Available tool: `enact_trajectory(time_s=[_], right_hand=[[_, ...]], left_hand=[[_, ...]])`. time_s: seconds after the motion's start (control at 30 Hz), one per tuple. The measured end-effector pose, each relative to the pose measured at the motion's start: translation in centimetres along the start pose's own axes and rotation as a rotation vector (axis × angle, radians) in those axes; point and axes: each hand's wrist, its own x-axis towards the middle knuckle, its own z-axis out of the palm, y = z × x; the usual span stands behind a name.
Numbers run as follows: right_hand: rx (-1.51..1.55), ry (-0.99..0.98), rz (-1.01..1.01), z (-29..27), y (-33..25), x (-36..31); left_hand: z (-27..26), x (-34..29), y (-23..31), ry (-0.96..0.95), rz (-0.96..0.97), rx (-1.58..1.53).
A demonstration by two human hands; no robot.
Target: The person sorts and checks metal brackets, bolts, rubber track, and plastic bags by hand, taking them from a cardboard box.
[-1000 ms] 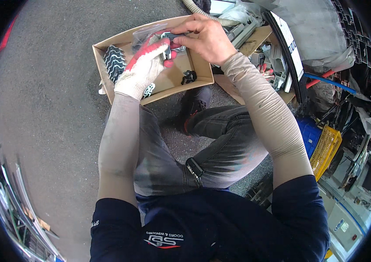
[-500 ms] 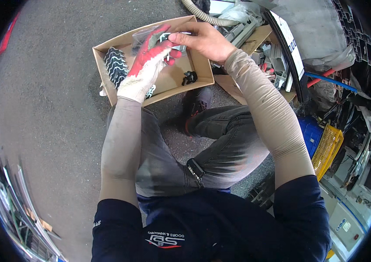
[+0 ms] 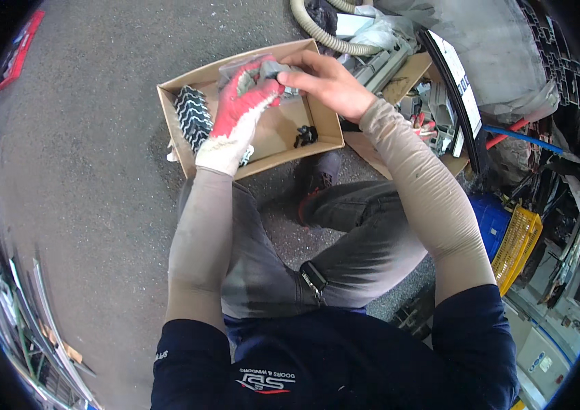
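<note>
My left hand [image 3: 241, 109], in a red and white work glove, is closed around a small grey piece [image 3: 273, 70], whose exact kind I cannot make out. The bare fingertips of my right hand [image 3: 334, 83] pinch that piece from the right. Both hands are above an open cardboard box [image 3: 290, 156]. Inside, along its left side, lies a row of dark, wavy-edged parts [image 3: 194, 117] with light edges. Small black parts [image 3: 306, 136] rest in the right corner. A clear plastic bag [image 3: 227, 70] shows behind the glove.
A ribbed hose [image 3: 312, 29] curves beyond the box. Grey profiles [image 3: 387, 67] and a dark-edged white panel [image 3: 455, 85] stand to the right. Further right are a blue crate [image 3: 489, 217] and a yellow crate [image 3: 517, 247]. Long metal strips [image 3: 25, 321] lie at far left.
The held piece has turned between my hands and now shows a broader grey face. My left fingers have closed in more around it. The whole view has shifted slightly.
</note>
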Motion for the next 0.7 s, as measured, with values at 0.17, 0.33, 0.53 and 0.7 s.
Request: enact_trajectory(time_s=[0.17, 0.33, 0.53, 0.7], right_hand=[[0.253, -0.055, 0.004, -0.4, -0.5, -1.0], [0.198, -0.071, -0.026, -0.9, -1.4, -1.3], [0.067, -0.086, -0.047, -0.9, -2.0, -1.4], [0.099, -0.067, -0.014, -0.8, -2.7, -1.5]], left_hand=[[0.5, -0.6, 1.0, -0.041, 0.075, 0.096], [0.8, -1.6, 2.3, -0.029, 0.048, 0.158], [0.8, -1.8, 2.5, -0.075, 0.183, 0.275], [1.5, -1.9, 2.7, -0.029, 0.124, 0.216]])
